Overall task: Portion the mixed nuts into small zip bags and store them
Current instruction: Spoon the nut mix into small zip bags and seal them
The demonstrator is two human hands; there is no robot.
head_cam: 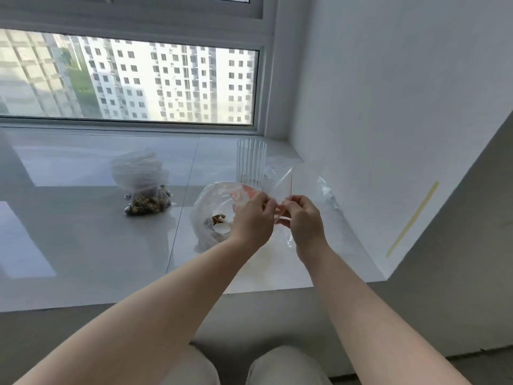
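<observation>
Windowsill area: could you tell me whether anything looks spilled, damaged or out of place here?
Nothing looks spilled. The filled bag of nuts lies closed on the windowsill, the large open bag keeps its nuts inside, and the glass stands upright. Both hands, left hand and right hand, pinch an empty zip bag.

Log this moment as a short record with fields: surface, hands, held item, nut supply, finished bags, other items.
surface: white tiled window ledge
left hand: pinching the top edge of a small zip bag
right hand: pinching the same edge
held item: clear and empty-looking, with a red strip
nut supply: open plastic bag with nuts inside, under the hands
finished bags: one filled bag of nuts, further left
other items: ribbed clear cup, upright behind the hands
</observation>
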